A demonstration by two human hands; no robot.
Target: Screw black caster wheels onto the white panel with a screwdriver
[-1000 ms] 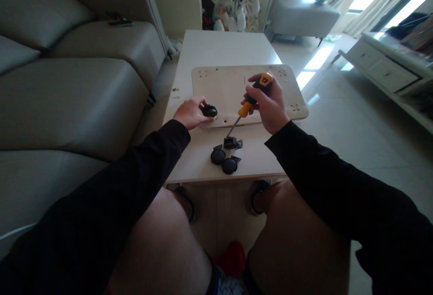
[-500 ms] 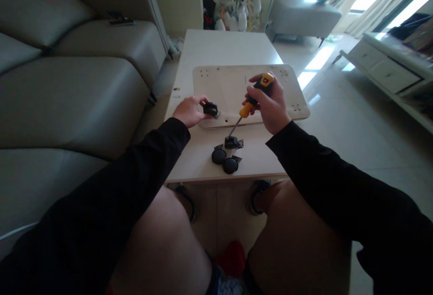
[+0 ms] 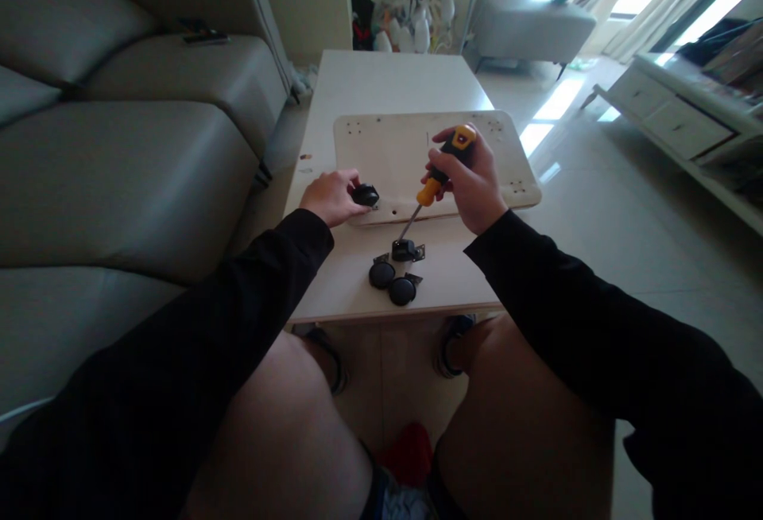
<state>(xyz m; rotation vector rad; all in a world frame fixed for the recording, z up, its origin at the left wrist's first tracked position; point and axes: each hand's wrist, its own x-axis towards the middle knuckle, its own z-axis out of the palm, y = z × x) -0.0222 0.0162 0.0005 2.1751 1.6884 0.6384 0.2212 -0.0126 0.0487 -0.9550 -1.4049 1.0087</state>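
My left hand (image 3: 332, 197) grips a black caster wheel (image 3: 366, 195) at the near left corner of a white board (image 3: 393, 158) with rounded corners. Clusters of small holes show at the board's other corners. In my right hand (image 3: 474, 186) is a screwdriver (image 3: 444, 166) with a yellow and black handle, its shaft slanting down to the left. The tip appears at a black caster (image 3: 404, 250) lying in front of the board; whether it touches cannot be made out. Two more casters, a left one (image 3: 381, 273) and a right one (image 3: 402, 290), lie closer to me.
The board lies on a white table (image 3: 339, 289), whose near edge is just before my knees. A grey sofa (image 3: 131, 162) stands along the left. To the right are tiled floor (image 3: 596, 210) and a white cabinet (image 3: 673, 118); a grey bench (image 3: 530, 27) is farther back.
The whole view has shifted slightly. My left hand has tilted the caster a little at the board's corner. The screwdriver stays in my right hand at nearly the same place.
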